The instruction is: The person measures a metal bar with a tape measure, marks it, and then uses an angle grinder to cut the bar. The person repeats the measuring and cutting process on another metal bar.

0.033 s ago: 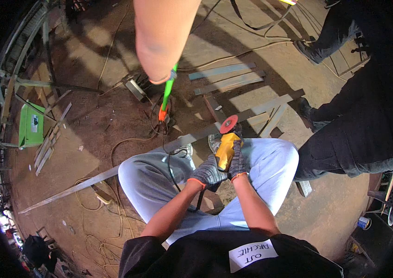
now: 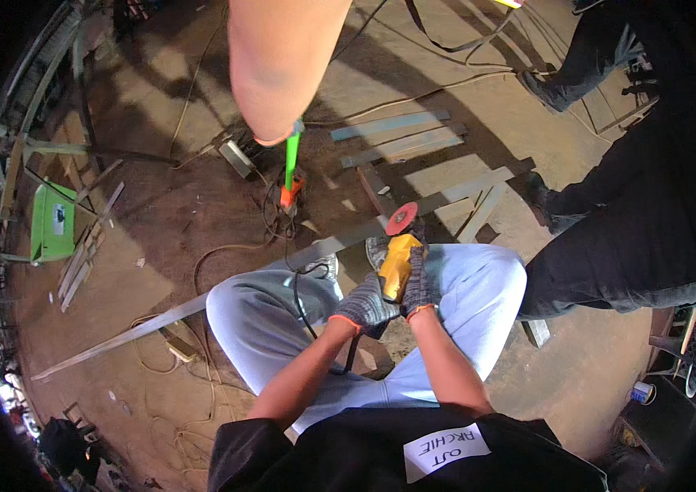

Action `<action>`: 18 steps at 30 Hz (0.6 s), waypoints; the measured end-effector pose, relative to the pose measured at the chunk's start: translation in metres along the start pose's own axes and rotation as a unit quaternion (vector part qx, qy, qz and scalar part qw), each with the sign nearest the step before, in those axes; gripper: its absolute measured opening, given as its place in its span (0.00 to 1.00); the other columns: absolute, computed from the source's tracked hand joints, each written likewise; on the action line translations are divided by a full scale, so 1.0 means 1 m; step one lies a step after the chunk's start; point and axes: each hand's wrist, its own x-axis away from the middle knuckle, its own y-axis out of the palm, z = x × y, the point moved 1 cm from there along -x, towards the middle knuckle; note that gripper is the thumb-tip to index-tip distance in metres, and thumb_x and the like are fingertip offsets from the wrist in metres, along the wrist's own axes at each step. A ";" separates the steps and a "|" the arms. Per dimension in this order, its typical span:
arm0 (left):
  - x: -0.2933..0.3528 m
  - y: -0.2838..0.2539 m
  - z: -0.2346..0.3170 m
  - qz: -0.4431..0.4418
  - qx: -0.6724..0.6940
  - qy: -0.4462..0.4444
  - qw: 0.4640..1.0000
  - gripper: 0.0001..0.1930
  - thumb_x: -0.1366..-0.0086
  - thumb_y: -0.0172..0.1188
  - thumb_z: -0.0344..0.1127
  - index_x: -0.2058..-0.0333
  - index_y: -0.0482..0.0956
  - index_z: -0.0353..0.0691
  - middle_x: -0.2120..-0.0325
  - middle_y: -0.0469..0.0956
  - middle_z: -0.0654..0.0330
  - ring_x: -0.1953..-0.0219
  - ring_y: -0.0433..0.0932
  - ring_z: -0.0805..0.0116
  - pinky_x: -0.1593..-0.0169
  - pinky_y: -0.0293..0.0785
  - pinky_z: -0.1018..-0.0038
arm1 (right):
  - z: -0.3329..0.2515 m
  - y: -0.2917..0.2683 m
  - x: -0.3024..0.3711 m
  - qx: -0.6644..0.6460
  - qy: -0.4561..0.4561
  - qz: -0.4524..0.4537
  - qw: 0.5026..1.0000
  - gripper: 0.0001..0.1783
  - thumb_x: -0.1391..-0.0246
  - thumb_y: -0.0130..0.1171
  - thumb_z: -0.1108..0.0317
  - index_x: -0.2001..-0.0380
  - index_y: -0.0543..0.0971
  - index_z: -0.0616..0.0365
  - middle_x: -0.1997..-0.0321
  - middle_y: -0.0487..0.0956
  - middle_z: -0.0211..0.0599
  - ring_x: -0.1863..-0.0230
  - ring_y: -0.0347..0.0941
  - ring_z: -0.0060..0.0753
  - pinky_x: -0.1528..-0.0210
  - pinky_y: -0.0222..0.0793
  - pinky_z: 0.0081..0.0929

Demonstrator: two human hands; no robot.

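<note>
A yellow angle grinder (image 2: 398,266) with a red disc (image 2: 402,218) is held between my two gloved hands over my lap. My left hand (image 2: 367,303), in a grey knit glove with an orange cuff, closes round the rear of its body. Against the grinder's right side, my right hand (image 2: 418,283) grips in a matching glove. The disc overlaps a long flat metal bar (image 2: 340,243) lying diagonally in front of my crossed legs; whether they touch I cannot tell. A dark cord runs from the grinder across my left leg.
Another person's bare arm (image 2: 282,70) reaches in from the top, above a green-and-orange tool (image 2: 291,184). Flat metal strips (image 2: 401,123) lie ahead. At the right stands someone in dark trousers (image 2: 627,246). Left are a green box (image 2: 53,225) and a looped cable (image 2: 210,394).
The view has shifted slightly, and the other person's arm sits a little farther left. My hands keep the same hold on the angle grinder.
</note>
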 end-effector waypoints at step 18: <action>0.001 0.003 0.003 0.030 -0.014 0.021 0.999 0.39 0.61 0.66 0.49 0.55 0.62 0.30 0.66 0.73 0.40 0.62 0.75 0.48 0.58 0.70 0.64 | -0.004 0.011 -0.009 -0.021 -0.007 -0.036 0.999 0.31 0.50 0.50 0.42 0.51 0.68 0.52 0.57 0.73 0.34 0.59 0.71 0.35 0.56 0.68 0.33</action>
